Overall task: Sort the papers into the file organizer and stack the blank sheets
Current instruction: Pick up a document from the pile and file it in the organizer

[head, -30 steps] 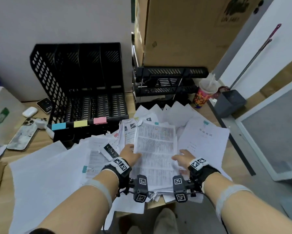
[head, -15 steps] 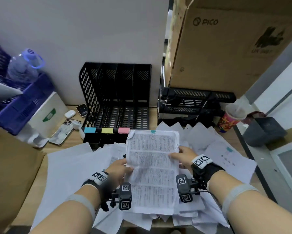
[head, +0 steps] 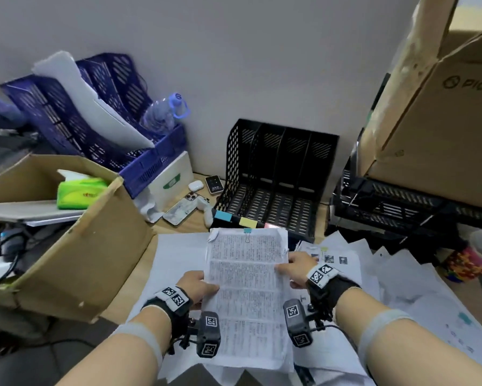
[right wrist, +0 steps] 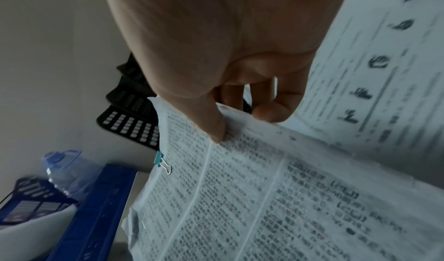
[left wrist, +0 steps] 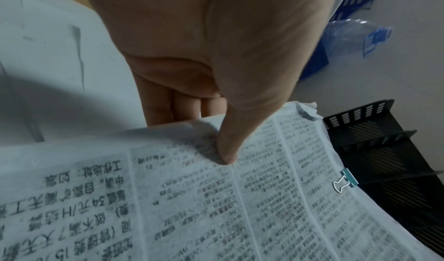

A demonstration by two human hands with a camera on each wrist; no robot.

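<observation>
Here, densely printed clipped bundle [head: 248, 296]; teal binder clip [head: 247, 231] atop.

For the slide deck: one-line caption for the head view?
Both hands, left hand and right hand, hold a clipped printed document before the black file organizer.

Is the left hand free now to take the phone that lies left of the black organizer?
Probably not yet: the left hand pinches the clipped printed bundle. The phone lies uncovered, so nothing blocks the way itself.

black organizer [head: 276, 174], teal clip [head: 247, 231]
</observation>
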